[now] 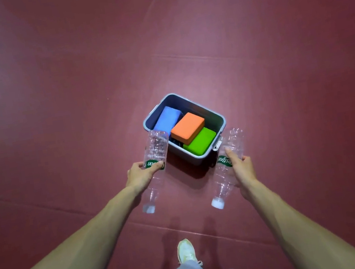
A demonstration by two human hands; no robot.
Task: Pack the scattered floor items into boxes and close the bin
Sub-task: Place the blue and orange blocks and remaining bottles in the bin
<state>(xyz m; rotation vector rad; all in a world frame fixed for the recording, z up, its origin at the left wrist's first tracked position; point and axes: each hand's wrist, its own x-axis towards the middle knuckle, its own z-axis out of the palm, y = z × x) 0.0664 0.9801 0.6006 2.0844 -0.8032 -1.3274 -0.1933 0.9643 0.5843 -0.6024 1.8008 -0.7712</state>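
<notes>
A grey plastic bin [220, 116] stands open on the red floor, holding a blue block [166, 118], an orange block [187, 128] and a green block [200, 142]. My left hand [142, 174] grips an empty clear bottle [155, 148] around its green label, just left of the bin. Its white cap points back toward me. My right hand [242, 167] holds a second clear bottle [234, 142] the same way at the bin's right near corner.
The red floor [69, 82] stretches all around the bin with taped seams. My shoe [186, 250] and grey trouser legs are at the bottom centre, a step short of the bin. No lid is in view.
</notes>
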